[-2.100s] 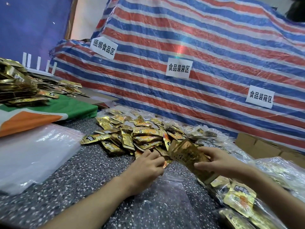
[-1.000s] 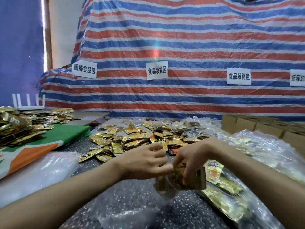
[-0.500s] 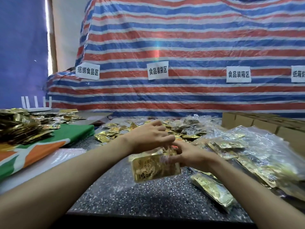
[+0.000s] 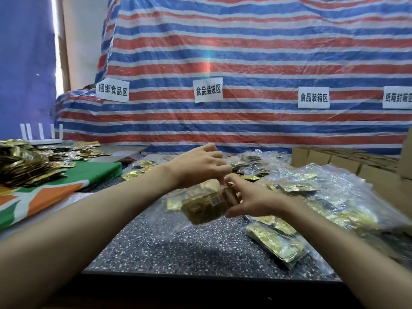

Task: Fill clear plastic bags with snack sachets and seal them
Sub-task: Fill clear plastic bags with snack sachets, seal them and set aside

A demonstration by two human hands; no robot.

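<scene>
Higher now, left hand (image 4: 198, 167) and right hand (image 4: 255, 198) pinch crinkly bag (image 4: 204, 209).

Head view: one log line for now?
left hand pinches top of filled bag | right hand grips its side | held above table

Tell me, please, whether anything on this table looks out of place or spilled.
Nothing looks spilled or torn. One clear plastic bag of gold sachets lies at the near end of the pile of filled bags, close to the front edge of the speckled dark table, where it might slide off.
</scene>
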